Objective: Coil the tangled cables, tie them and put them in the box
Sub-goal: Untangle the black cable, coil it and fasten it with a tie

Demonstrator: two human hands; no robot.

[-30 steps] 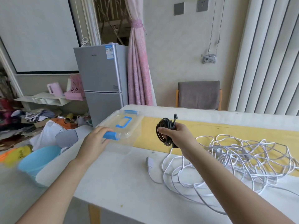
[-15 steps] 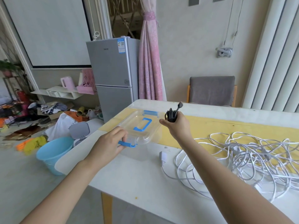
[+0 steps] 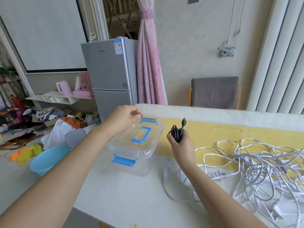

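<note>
The right hand (image 3: 181, 146) is gripping the coiled black cable (image 3: 176, 134), fingers curled round it, just right of the lidded clear plastic box (image 3: 152, 143) on the white table (image 3: 123, 195). The left hand (image 3: 125, 119) is hovering over the box's far-left corner, fingers curled beside the far blue latch (image 3: 148, 120); whether it is touching cannot be told.

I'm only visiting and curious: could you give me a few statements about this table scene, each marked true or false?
1. The right hand holds a coiled black cable. True.
2. The clear box stands open. False: its lid sits on it.
3. The white cables lie neatly coiled. False: they lie tangled on the table.
4. The lid's handle is blue. True.
</note>
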